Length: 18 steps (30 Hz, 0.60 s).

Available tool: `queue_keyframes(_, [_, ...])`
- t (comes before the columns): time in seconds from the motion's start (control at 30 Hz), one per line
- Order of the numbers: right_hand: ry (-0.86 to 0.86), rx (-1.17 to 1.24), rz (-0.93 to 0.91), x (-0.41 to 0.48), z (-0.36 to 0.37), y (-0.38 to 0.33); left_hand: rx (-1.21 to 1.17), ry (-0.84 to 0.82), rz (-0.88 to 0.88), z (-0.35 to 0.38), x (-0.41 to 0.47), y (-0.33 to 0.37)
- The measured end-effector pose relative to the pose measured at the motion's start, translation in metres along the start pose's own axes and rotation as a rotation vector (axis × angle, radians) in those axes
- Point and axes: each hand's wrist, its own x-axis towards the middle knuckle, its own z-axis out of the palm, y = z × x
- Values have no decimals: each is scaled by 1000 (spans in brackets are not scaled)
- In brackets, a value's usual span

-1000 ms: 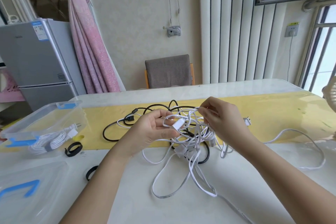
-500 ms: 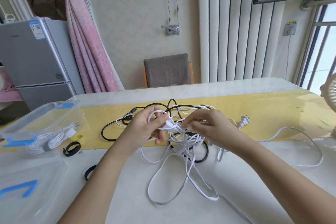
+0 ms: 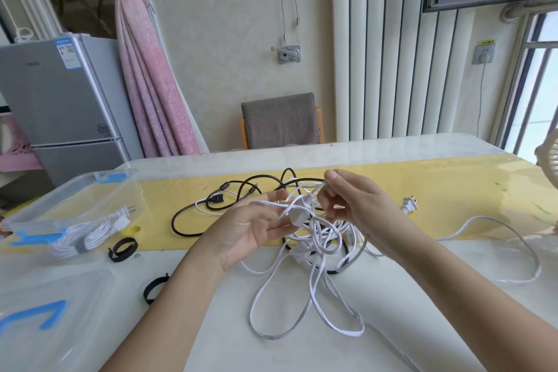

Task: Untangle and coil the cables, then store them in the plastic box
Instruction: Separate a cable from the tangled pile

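Note:
A tangle of white cables point(image 3: 314, 238) lies mid-table, mixed with a black cable point(image 3: 235, 190). My left hand point(image 3: 250, 226) is palm up over the tangle, its fingers nearly straight. White strands run across them and a white plug block point(image 3: 297, 216) rests at the fingertips. My right hand point(image 3: 356, 205) pinches a white strand at the top of the tangle with curled fingers. The clear plastic box point(image 3: 75, 190) stands at the left and holds one coiled white cable point(image 3: 87, 235).
The box lid point(image 3: 45, 311) with blue clips lies at the front left. Two black strap loops point(image 3: 122, 249) point(image 3: 154, 290) lie near the box. A loose white plug point(image 3: 409, 205) sits on the yellow runner point(image 3: 453, 190). A fan point(image 3: 549, 154) stands at the right edge.
My left hand has uncurled from its grip on the plug block and now lies nearly flat. My right hand has risen a little with its pinched strand.

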Motion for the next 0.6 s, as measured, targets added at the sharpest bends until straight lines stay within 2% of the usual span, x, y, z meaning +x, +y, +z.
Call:
queue_keyframes(0.1, [-18, 347, 109, -1, 2, -7, -109, -215, 33, 6, -1, -1])
queue_keyframes(0.2, [-32, 425, 160, -2, 2, -8, -128, -296, 34, 5, -1, 0])
queue_keyframes(0.27, [-48, 381, 159, -1, 2, -8, -138, -269, 16, 6, 0, 0])
queue_keyframes(0.4, [-106, 118, 142, -2, 1, -9, -148, -194, -37, 13, 2, -4])
queue_keyframes(0.53, [-217, -50, 221, -4, -5, -10, -155, -222, -183, 14, -1, -2])
queue_keyframes(0.6, [-214, -155, 202, -3, -10, -11, -93, -232, -224, 12, -2, 0])
